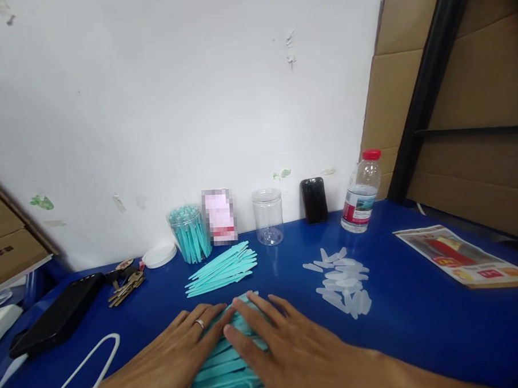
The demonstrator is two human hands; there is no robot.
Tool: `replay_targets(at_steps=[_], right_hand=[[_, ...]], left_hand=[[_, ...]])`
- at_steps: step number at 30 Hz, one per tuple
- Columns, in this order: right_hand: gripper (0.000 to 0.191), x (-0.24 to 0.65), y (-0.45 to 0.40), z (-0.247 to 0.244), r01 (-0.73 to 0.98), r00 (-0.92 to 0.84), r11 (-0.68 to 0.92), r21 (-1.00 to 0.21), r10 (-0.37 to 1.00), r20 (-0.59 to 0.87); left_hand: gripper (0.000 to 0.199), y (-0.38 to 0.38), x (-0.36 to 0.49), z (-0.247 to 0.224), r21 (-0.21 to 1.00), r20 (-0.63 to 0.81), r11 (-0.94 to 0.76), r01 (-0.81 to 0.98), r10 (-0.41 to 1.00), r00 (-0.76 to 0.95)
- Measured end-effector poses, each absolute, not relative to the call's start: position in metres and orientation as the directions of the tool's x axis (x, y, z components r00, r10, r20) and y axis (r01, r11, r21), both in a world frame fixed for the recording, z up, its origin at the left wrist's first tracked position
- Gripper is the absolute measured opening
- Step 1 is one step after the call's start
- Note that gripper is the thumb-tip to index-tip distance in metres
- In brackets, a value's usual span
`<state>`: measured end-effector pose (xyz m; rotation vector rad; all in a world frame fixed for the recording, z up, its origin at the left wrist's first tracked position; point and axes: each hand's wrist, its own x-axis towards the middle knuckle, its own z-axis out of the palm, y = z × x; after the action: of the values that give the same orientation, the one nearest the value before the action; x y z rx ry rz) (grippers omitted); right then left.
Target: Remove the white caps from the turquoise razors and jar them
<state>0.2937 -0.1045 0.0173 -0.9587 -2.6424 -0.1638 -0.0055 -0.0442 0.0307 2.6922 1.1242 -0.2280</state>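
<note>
A large pile of slim turquoise plastic sticks (pixel 227 370) lies at the bottom middle of the head view, partly covered by both hands. My left hand (pixel 184 346), with a ring on one finger, rests on the pile's left side, its fingers stretched out. From the right, my right hand (pixel 287 344) lies over the pile with its fingers spread, the fingertips close to those of the left. Just beyond them is a smaller bunch of turquoise sticks (pixel 223 270). More such sticks stand in a clear jar (pixel 188 234) behind.
Along the wall are a white lid (pixel 159 255), a pixelated pink box (pixel 219 217), a clear jar (pixel 268 216), a black device (pixel 313 200) and a water bottle (pixel 361 195). Translucent strips (pixel 342 279) and a leaflet (pixel 463 256) lie right; keys (pixel 126 285), a black phone (pixel 58 314) and a white cable (pixel 92 367) left.
</note>
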Motion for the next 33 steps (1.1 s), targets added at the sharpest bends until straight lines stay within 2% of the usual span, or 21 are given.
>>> replay_targets(at_steps=[3,5,8,12,15,19,23,29,33], right_hand=[[0.092,0.284,-0.100,-0.014,0.649,-0.712,0.757,0.076,0.569,0.412],[0.101,0.281,-0.096,-0.029,0.679,-0.671,0.733,0.028,0.605,0.427],[0.099,0.279,-0.093,-0.041,0.710,-0.604,0.698,-0.094,0.672,0.429],[0.108,0.279,-0.091,-0.034,0.695,-0.597,0.694,-0.189,0.703,0.387],[0.111,0.280,-0.091,-0.016,0.687,-0.588,0.666,-0.289,0.744,0.317],[0.114,0.279,-0.091,0.011,0.717,-0.537,0.521,-0.464,0.836,0.109],[0.115,0.276,-0.093,0.023,0.734,-0.447,0.363,-0.573,0.894,-0.006],[0.108,0.273,-0.095,0.023,0.667,-0.372,0.293,-0.685,0.927,0.034],[0.109,0.273,-0.091,0.024,0.607,-0.322,0.312,-0.731,0.937,0.134]], left_hand=[[0.103,-0.047,0.009,0.048,0.138,-0.334,-0.652,0.746,0.678,0.654],[0.105,-0.048,0.021,0.058,0.147,-0.334,-0.657,0.739,0.670,0.663],[0.110,-0.049,0.036,0.067,0.174,-0.317,-0.655,0.735,0.670,0.671],[0.113,-0.050,0.046,0.066,0.139,-0.414,-0.633,0.762,0.662,0.625],[0.116,-0.053,0.049,0.053,0.158,-0.366,-0.668,0.727,0.645,0.671],[0.105,-0.055,0.057,0.043,0.042,-0.340,-0.685,0.727,0.675,0.655],[0.100,-0.053,0.065,0.056,0.026,-0.346,-0.707,0.707,0.657,0.670],[0.085,-0.044,0.069,0.066,0.002,-0.330,-0.718,0.696,0.657,0.678],[0.073,-0.044,0.068,0.060,0.023,-0.292,-0.668,0.744,0.707,0.644]])
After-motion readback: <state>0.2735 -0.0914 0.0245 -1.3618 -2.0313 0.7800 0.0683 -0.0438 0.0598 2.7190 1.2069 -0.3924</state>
